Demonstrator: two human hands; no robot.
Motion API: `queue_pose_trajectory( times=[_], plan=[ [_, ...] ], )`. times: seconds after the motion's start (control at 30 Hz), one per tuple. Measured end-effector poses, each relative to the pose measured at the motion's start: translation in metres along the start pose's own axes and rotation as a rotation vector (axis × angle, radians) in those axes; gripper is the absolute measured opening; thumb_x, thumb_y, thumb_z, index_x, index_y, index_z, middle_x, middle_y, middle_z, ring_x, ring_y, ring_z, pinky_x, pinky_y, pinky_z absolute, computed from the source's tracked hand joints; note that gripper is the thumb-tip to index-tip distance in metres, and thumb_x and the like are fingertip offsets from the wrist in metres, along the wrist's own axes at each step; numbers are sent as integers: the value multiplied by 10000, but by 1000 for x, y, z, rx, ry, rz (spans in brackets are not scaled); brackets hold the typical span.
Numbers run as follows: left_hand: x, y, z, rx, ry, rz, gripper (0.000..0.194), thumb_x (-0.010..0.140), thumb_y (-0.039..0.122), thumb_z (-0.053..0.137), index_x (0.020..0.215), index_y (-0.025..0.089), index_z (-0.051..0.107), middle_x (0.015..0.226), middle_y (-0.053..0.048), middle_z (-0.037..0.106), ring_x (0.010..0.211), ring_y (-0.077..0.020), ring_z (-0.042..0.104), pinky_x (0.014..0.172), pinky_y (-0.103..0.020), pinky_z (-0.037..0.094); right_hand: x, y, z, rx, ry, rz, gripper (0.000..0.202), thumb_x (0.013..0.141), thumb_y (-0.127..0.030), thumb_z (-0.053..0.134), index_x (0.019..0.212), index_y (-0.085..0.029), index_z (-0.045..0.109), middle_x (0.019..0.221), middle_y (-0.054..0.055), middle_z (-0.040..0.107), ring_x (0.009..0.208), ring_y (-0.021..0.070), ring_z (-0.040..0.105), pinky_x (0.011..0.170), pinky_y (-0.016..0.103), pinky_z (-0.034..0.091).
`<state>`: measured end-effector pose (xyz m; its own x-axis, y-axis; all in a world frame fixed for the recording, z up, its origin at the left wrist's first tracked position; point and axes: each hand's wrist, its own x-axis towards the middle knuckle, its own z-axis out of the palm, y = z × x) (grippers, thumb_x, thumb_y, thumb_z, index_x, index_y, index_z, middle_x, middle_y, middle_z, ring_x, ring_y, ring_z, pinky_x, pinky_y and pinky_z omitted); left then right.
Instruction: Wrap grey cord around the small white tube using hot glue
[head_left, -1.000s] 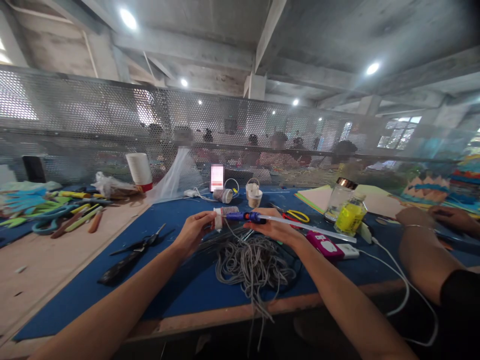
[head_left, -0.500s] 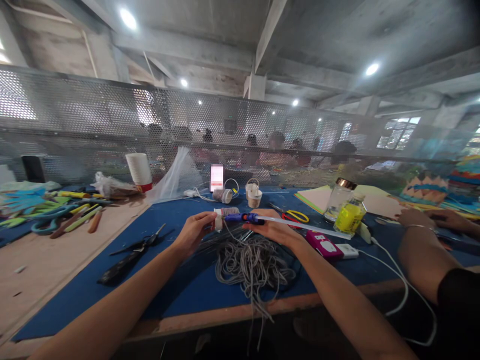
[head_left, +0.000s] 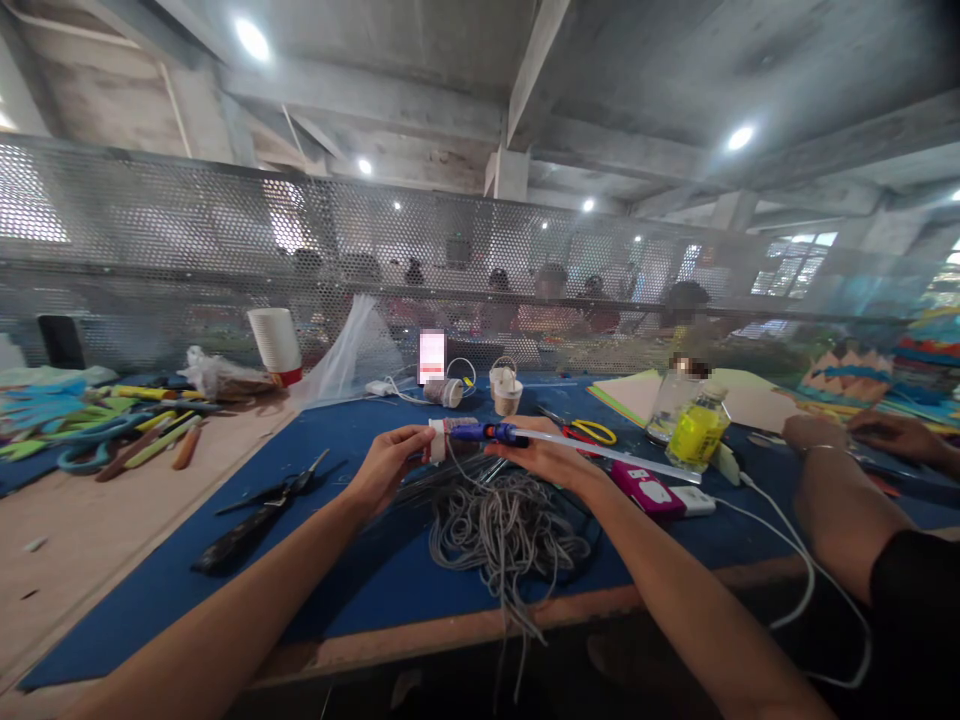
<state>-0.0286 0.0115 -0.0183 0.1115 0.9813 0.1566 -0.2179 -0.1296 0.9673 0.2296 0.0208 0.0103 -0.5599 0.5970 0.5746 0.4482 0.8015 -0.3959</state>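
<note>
My left hand [head_left: 394, 462] is closed on a small white paper cup [head_left: 437, 441] lying on its side, with grey cord wound round part of it. In my right hand [head_left: 546, 450] is a blue hot glue gun [head_left: 480, 432], its nozzle end close against the cup. A long translucent glue stick [head_left: 615, 452] sticks out of the gun's back toward the right. From the cup a strand of cord runs down to a loose heap of grey cord [head_left: 510, 540] on the blue mat below my hands. The trigger finger is hidden.
Black pliers [head_left: 259, 520] lie at left on the blue mat. Behind are a cord-wrapped cup [head_left: 444, 392], a small basket [head_left: 506, 390] and a lit phone [head_left: 432, 356]. Yellow-handled scissors [head_left: 592, 431], a yellow jar [head_left: 697, 430] and a magenta box [head_left: 646, 488] stand right, near a co-worker's arm [head_left: 840, 500].
My hands, the cup and the glue gun hold nearly the same place. The view has shifted slightly, and the co-worker's hand at right has moved a little left.
</note>
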Motion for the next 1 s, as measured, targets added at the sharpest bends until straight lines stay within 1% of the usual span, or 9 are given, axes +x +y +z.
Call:
queue_pose_trajectory(
  times=[0.1,0.2,0.27,0.47,0.57,0.77,0.9,1.0],
  plan=[
    [-1,1,1,36,-3,4,254,734,372,726,845,144,737,766,-43,664,676,-136,534,678,-255,435,0,3,1,-13,7,6,343,852,-486,580,864,-152,654,754,19,627,682,142,534,631,246,423],
    [-2,1,2,58,8,13,248,723,380,732,822,152,741,753,-36,668,667,-134,534,671,-248,434,1,3,2,30,17,15,347,849,-480,580,906,-150,668,813,31,656,737,162,562,670,269,451],
    [-2,2,2,63,10,23,242,717,379,737,814,158,744,760,-34,676,674,-132,539,676,-242,435,1,2,3,58,25,31,353,841,-485,585,902,-150,677,836,35,666,761,170,571,690,276,459],
    [-2,3,4,89,28,41,254,691,402,751,797,172,751,739,-31,685,662,-134,545,665,-241,437,1,5,7,96,44,109,354,817,-515,599,902,-181,682,811,-26,646,758,147,573,699,231,440],
    [-1,2,3,115,38,53,284,668,430,758,790,174,754,748,-39,693,671,-149,558,671,-256,444,0,7,6,84,81,139,375,801,-532,610,925,-188,688,796,-26,642,750,151,572,693,228,437],
    [0,1,2,151,28,56,317,663,456,752,815,178,757,779,-49,715,689,-168,586,666,-268,438,1,10,5,93,104,120,377,808,-529,602,960,-194,688,834,-6,649,769,165,569,725,255,453],
    [-1,0,2,164,12,72,316,675,458,743,821,178,756,779,-46,714,688,-167,586,670,-268,433,0,10,6,97,77,120,365,817,-513,598,922,-176,688,801,-6,638,749,156,563,708,252,453],
    [-1,-1,2,182,22,92,303,682,449,740,811,175,754,762,-39,706,687,-161,578,666,-261,425,0,8,6,132,64,111,344,804,-494,624,939,-185,689,813,-15,639,755,148,570,706,242,451]
  ],
)
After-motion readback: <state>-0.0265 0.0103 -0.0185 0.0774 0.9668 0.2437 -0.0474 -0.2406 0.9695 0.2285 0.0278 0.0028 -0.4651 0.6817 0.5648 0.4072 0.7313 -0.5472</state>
